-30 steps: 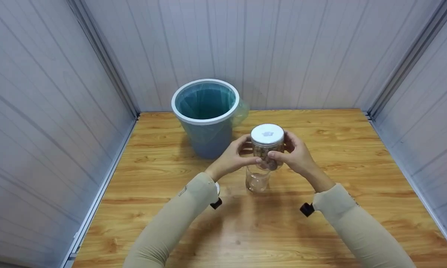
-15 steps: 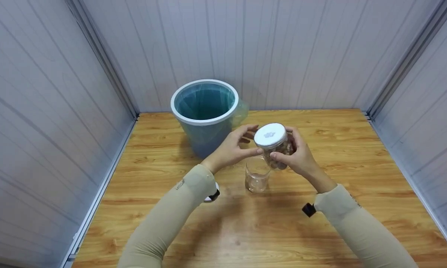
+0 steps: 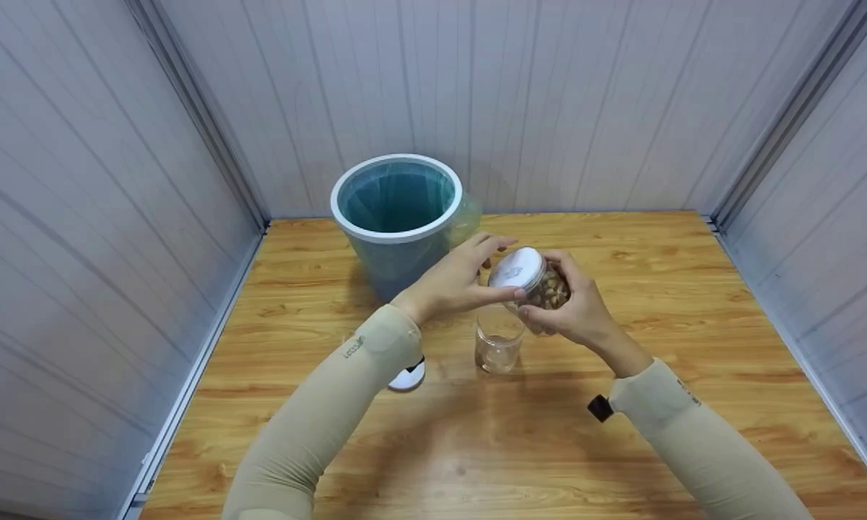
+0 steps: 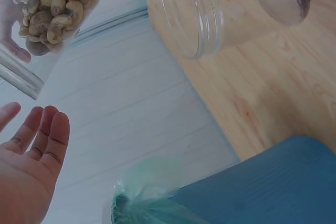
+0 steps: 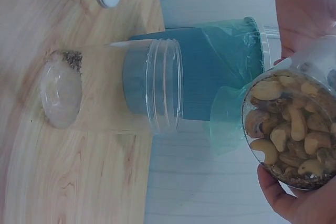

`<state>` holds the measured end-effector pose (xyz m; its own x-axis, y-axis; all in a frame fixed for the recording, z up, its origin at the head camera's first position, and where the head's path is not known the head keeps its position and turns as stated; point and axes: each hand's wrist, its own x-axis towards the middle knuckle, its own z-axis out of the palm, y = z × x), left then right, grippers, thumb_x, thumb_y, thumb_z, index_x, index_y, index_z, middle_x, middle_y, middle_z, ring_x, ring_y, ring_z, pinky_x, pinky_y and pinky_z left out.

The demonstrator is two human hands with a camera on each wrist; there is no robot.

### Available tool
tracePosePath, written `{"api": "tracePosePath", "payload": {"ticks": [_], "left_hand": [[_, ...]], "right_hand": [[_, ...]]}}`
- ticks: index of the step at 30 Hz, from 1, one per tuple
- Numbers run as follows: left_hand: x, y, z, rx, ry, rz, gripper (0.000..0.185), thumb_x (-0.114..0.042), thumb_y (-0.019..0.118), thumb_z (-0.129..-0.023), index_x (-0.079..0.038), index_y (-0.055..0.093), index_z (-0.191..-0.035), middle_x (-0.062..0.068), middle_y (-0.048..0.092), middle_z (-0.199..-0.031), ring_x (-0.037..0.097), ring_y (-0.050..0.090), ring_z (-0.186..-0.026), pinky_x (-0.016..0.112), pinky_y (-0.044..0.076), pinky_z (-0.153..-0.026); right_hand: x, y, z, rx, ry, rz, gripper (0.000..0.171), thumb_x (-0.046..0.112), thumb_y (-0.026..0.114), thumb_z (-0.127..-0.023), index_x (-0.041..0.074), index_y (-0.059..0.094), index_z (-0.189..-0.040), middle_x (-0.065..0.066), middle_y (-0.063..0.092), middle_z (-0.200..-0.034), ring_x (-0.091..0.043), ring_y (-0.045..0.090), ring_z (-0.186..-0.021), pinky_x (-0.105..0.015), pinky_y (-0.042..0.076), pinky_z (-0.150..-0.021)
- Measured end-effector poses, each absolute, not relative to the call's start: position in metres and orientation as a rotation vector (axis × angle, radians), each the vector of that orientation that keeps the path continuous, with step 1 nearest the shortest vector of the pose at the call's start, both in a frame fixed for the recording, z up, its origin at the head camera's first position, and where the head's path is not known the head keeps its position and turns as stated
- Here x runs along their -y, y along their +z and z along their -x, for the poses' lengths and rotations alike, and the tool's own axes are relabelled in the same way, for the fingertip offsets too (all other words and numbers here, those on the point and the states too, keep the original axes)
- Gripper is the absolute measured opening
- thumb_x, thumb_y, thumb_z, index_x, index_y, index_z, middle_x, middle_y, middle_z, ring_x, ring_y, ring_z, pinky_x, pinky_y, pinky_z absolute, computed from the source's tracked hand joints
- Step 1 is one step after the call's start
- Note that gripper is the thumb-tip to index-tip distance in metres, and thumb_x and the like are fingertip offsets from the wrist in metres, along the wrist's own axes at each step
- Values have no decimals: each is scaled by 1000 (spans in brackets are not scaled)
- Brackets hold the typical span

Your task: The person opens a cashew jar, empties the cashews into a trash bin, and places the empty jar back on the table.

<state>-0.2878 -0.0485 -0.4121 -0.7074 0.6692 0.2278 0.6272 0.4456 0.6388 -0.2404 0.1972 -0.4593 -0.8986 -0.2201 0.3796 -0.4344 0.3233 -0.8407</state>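
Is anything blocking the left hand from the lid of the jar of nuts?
Nothing visible: in the left wrist view, just a gap lies between the left hand and the lid.

Loose white lid (image 3: 406, 380) partly hidden behind left sleeve (image 3: 332, 404), nut jar (image 5: 291, 129) cut by right wrist view's edge

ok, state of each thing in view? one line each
Nut jar: white lid on, tilted
Lidless jar: upright on table, dark specks at base
Loose lid: flat on table
Bin: upright, uncovered, lined
Right grip: holding nut jar
Left grip: holding nothing, near nut jar's lid
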Motion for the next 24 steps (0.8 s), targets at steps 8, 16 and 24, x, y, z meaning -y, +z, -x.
{"api": "tracePosePath", "payload": {"ticks": [8,16,24], "left_hand": [[42,-411,286,-2673,988,-1235,81,-64,71,-98,-22,47,-164,5,58,-149,21,62,-124,42,58,-106],[35,-415,285,-2767,908,-1279,74,-62,59,-102,-20,47,-162,10,59,-140,25,66,-111,45,59,-95],[28,-420,283,-2863,976,-1306,69,-61,54,-99,-13,58,-149,13,63,-132,28,68,-103,46,60,-87]], "right_hand": [[-194,-460,240,2376,1548,-658,72,9,92,-80,4,57,-142,-15,68,-128,-26,64,-114,-27,58,-93],[-191,-459,240,2380,1514,-674,71,10,93,-80,5,58,-142,-14,68,-128,-24,65,-113,-24,58,-91],[-188,-459,237,2382,1529,-669,70,11,92,-80,6,59,-142,-13,69,-130,-25,66,-113,-27,59,-91]]}}
